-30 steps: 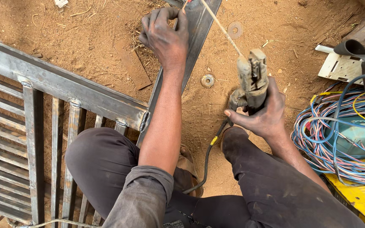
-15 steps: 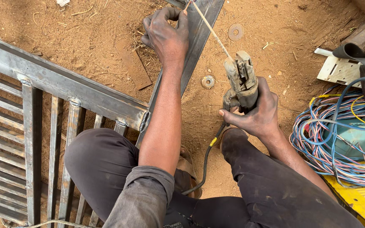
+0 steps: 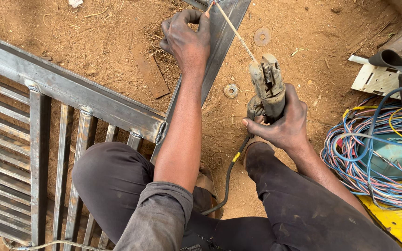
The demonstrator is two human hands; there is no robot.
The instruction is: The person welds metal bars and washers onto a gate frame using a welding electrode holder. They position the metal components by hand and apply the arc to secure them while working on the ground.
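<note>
We worked outdoors on reddish packed dirt under even daylight; we saw washers scattered, coloured wire tangle at right, yellow sheet below it.

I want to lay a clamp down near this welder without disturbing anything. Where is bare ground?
Bare dirt lies above the metal gate frame, left of the flat rusty strip, and again between the washer and the white bracket. The wire bundle crowds the right side.

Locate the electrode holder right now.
Head view, centre-right: the electrode holder is gripped in the right hand, its welding rod angling up-left toward the left hand on the steel bar.
</note>
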